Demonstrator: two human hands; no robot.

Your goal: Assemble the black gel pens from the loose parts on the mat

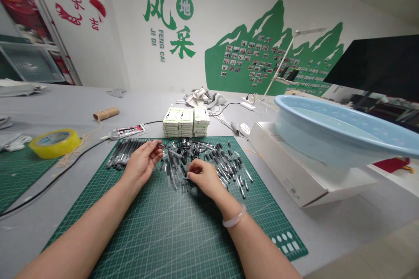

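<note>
My left hand point(144, 160) pinches a pen point(170, 150) by one end, its other end pointing right over the pile. My right hand point(205, 177) is closed, thumb and fingertips together, low over the pile; a small dark piece shows at the fingertips, but I cannot make out what it is. Loose pens and black caps point(229, 163) lie scattered on a green cutting mat point(166, 235) around both hands. Left of them, a row of capped pens point(123, 152) lies side by side. Part of the pile is hidden behind my right hand.
Stacked small boxes point(178, 117) stand behind the mat. A blue basin point(314, 135) rests on a white carton point(288, 174) at the right. Yellow tape point(55, 143), a black cable point(55, 178), a packet point(128, 131) and a brown roll point(106, 114) lie at the left.
</note>
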